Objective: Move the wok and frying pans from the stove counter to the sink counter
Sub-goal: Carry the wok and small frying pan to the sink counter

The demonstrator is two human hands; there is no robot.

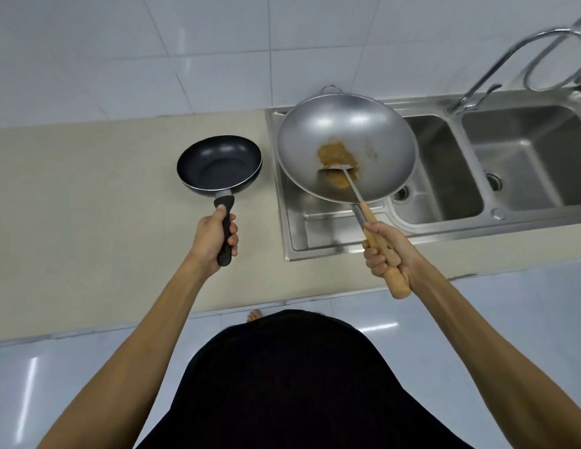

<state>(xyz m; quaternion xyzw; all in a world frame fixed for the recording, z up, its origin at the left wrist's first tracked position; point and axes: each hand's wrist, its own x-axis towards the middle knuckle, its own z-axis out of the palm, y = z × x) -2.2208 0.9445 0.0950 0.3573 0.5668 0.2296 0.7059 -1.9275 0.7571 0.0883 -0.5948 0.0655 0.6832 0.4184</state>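
Note:
My left hand point(214, 239) grips the black handle of a small dark non-stick frying pan point(219, 163), held over the beige counter point(88, 196) just left of the sink. My right hand point(388, 251) grips the wooden handle of a large silver wok point(346, 144), held above the steel drainboard point(325, 228) of the sink. Inside the wok lie a brown food stain and a metal spatula point(342, 175), whose shaft runs back toward the wooden handle.
A double stainless sink has its left basin point(444, 176) partly under the wok and its right basin point(526, 157) beside it. A curved chrome tap point(509, 56) rises behind. White tiled wall at the back, pale floor tiles below the counter edge.

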